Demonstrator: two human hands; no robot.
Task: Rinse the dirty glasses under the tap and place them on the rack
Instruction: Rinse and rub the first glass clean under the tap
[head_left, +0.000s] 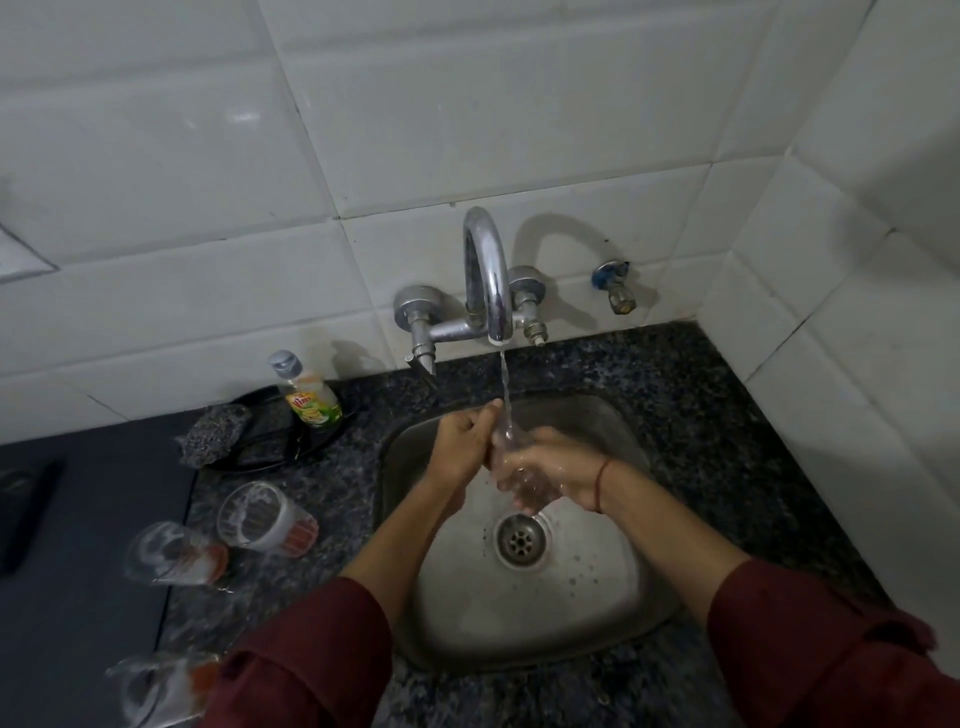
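Above the steel sink (597, 623), the left hand (460, 449) and right hand (558, 475) are together gripping one clear glass (511, 457) under the tap (488, 270) stream. Dirty glasses (267, 514) are waiting on the desk (332, 483) left of the sink. Recommended: turning the glass so water is flushing every wall.

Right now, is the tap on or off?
On. A thin stream runs from the tap onto the glass, which the left hand and right hand hold over the sink.

Both forearms reach forward, left hand (464, 446) and right hand (553, 475) meeting, fingers curled round a glass (509, 444).
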